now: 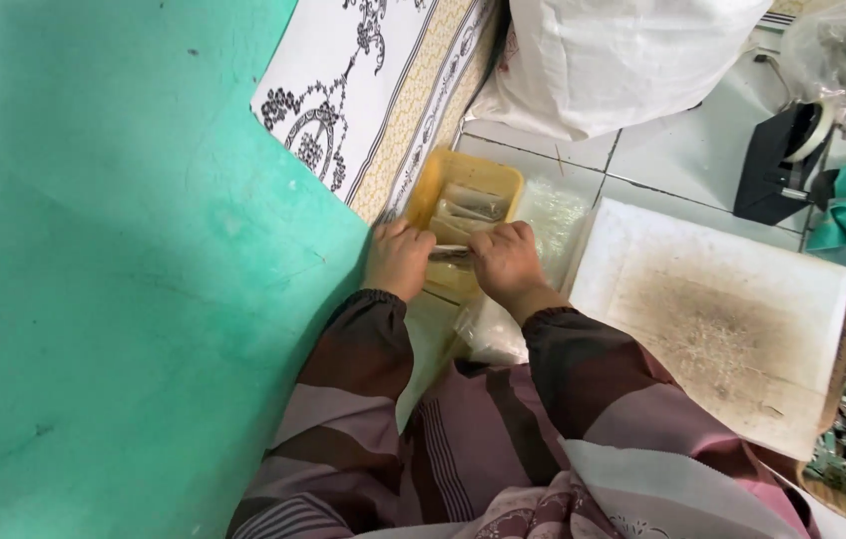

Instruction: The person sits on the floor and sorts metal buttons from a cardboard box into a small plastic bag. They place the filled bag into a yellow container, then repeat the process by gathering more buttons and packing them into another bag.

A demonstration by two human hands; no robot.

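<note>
Green wall (pixel 124 269) hard left; white board (pixel 732 309) close right.

single head-worn view, looking steeply down (near arm's length) at yellow tray (pixel 463 185) on tiled floor (pixel 682 150).

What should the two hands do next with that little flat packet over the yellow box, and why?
Probably lower the small packet into the yellow tub. The left hand and right hand pinch it between them right above the tub's near edge, and similar clear packets already lie inside with room left. What the packet holds is too small to tell.
</note>
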